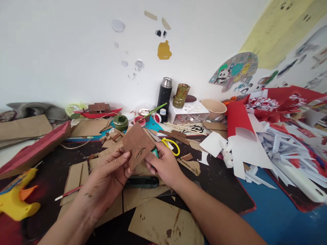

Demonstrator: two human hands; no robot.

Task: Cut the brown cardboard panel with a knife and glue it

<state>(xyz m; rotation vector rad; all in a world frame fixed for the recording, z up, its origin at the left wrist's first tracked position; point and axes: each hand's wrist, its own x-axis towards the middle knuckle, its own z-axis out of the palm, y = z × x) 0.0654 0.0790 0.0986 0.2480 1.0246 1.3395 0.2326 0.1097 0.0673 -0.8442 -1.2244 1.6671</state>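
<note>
cardboard piece point(137, 145): brown-painted flat square-ish panel, centre of frame, held up off the mat, tilted like a diamond
left hand point(109, 175): closed on the piece's lower left edge, thumb on the face, fingers behind
right hand point(163, 165): pinches the lower right edge, fingertips point(149, 157) curled onto the rim
handling: looks light, fairly stiff but would bend or crease if squeezed hard; painted face may be tacky or scuff, paint smears show on the left hand, so edges seem the safest hold
where to hold: two opposite edges, as now, not the painted middle
orientation: top corner points to upper centre of frame, toward the black flask point(165, 92); painted face toward the camera
long axis: nearly square, no clear one; longest diagonal runs upper left to lower right
around: yellow scissors point(171, 145) just right of the piece, cardboard scraps point(163, 223) at lower centre, glue gun point(16, 197) at lower left, paintbrush point(68, 193) left of the left hand, white paper cuttings point(258, 154) at right
</note>
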